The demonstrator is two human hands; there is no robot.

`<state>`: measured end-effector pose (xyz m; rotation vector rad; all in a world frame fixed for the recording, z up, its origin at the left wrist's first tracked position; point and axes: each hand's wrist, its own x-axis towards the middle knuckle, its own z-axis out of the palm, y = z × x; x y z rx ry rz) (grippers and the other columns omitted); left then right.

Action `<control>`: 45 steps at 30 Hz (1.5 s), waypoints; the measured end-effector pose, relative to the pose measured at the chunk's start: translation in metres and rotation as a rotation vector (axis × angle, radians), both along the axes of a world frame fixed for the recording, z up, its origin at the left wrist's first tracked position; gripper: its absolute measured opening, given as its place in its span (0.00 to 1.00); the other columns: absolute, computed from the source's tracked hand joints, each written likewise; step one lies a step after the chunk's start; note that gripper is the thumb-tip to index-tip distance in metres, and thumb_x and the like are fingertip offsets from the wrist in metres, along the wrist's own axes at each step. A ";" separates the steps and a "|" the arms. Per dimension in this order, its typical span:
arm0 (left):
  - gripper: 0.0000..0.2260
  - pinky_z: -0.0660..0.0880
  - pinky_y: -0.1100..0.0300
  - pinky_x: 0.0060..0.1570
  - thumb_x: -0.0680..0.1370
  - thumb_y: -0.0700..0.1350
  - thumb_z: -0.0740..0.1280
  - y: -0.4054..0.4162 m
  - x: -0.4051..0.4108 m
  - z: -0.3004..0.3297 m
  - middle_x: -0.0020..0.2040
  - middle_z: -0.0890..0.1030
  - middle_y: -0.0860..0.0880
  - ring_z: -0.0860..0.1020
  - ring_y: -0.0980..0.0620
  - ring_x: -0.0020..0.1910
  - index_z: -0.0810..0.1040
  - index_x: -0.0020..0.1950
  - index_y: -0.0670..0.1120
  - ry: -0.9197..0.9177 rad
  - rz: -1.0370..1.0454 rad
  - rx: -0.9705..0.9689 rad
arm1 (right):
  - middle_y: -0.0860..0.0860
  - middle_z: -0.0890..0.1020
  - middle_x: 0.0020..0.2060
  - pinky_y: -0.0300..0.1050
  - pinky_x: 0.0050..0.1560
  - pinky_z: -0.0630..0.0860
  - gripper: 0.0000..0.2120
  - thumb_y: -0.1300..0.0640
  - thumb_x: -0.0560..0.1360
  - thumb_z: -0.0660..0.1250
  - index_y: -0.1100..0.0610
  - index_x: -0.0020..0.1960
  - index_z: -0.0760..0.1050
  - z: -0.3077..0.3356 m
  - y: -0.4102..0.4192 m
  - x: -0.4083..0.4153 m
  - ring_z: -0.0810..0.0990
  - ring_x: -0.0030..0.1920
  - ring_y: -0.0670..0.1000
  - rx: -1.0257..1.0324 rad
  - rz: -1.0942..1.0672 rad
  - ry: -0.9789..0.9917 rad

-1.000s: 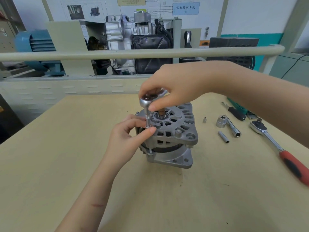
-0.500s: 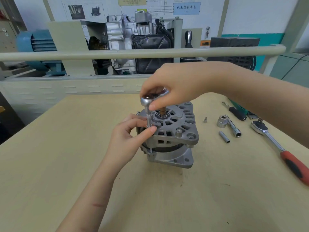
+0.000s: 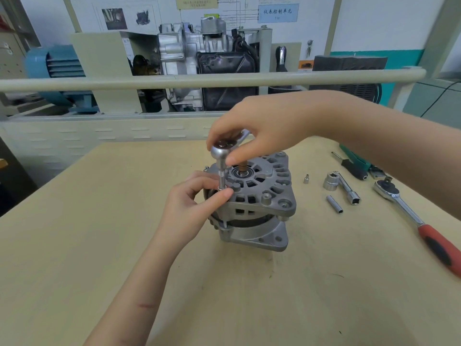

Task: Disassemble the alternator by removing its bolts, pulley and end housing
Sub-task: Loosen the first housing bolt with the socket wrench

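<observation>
The grey alternator [image 3: 259,196] stands upright on the wooden table [image 3: 99,221], its shaft and bearing showing at the top with no pulley on it. A small ratchet [image 3: 220,152] with a socket stands vertically on a bolt at the housing's left rim. My right hand [image 3: 252,131] grips the ratchet's head from above. My left hand [image 3: 194,198] pinches the socket's lower end against the housing edge, thumb in front.
Right of the alternator lie a small bit [image 3: 306,179], a slim socket [image 3: 334,204], a large socket with a bar [image 3: 341,187], a screwdriver [image 3: 351,166] and a red-handled ratchet [image 3: 419,221]. A rail [image 3: 174,79] and engine display stand behind the table.
Both hands and the small ratchet stay in nearly the same place on the alternator; only a slight shift of my right hand's fingers on the ratchet head shows.
</observation>
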<state>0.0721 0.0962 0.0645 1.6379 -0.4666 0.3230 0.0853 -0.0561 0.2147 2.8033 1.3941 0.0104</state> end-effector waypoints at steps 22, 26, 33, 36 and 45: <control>0.03 0.70 0.69 0.46 0.63 0.51 0.73 -0.007 0.001 -0.003 0.36 0.79 0.60 0.77 0.62 0.42 0.80 0.31 0.57 -0.047 0.115 0.019 | 0.45 0.76 0.28 0.32 0.30 0.67 0.21 0.38 0.71 0.60 0.57 0.42 0.74 -0.007 0.006 0.008 0.72 0.29 0.40 -0.001 -0.080 -0.130; 0.05 0.71 0.67 0.45 0.62 0.53 0.73 -0.004 0.001 -0.003 0.38 0.80 0.57 0.77 0.59 0.42 0.80 0.32 0.54 -0.036 0.064 0.011 | 0.46 0.76 0.31 0.28 0.36 0.67 0.16 0.42 0.73 0.63 0.56 0.46 0.74 -0.007 0.004 0.009 0.72 0.31 0.41 0.032 -0.042 -0.095; 0.05 0.70 0.68 0.45 0.67 0.47 0.70 0.001 0.000 -0.001 0.39 0.80 0.57 0.77 0.58 0.42 0.82 0.33 0.57 -0.030 -0.001 0.024 | 0.50 0.80 0.49 0.41 0.50 0.69 0.16 0.50 0.75 0.64 0.57 0.58 0.75 -0.003 0.003 0.005 0.77 0.49 0.48 0.024 0.025 -0.029; 0.04 0.70 0.66 0.44 0.63 0.53 0.72 -0.001 0.002 0.000 0.36 0.78 0.58 0.76 0.58 0.40 0.79 0.31 0.57 -0.056 0.041 0.055 | 0.46 0.75 0.34 0.29 0.39 0.68 0.15 0.42 0.73 0.62 0.54 0.46 0.73 -0.008 0.003 0.007 0.72 0.34 0.41 0.015 -0.017 -0.114; 0.03 0.72 0.66 0.48 0.67 0.48 0.71 0.002 0.001 0.000 0.43 0.81 0.55 0.78 0.57 0.47 0.82 0.37 0.56 -0.011 -0.053 0.041 | 0.49 0.79 0.41 0.34 0.45 0.70 0.15 0.47 0.74 0.64 0.57 0.53 0.75 -0.004 0.001 0.008 0.76 0.40 0.46 0.014 -0.011 -0.055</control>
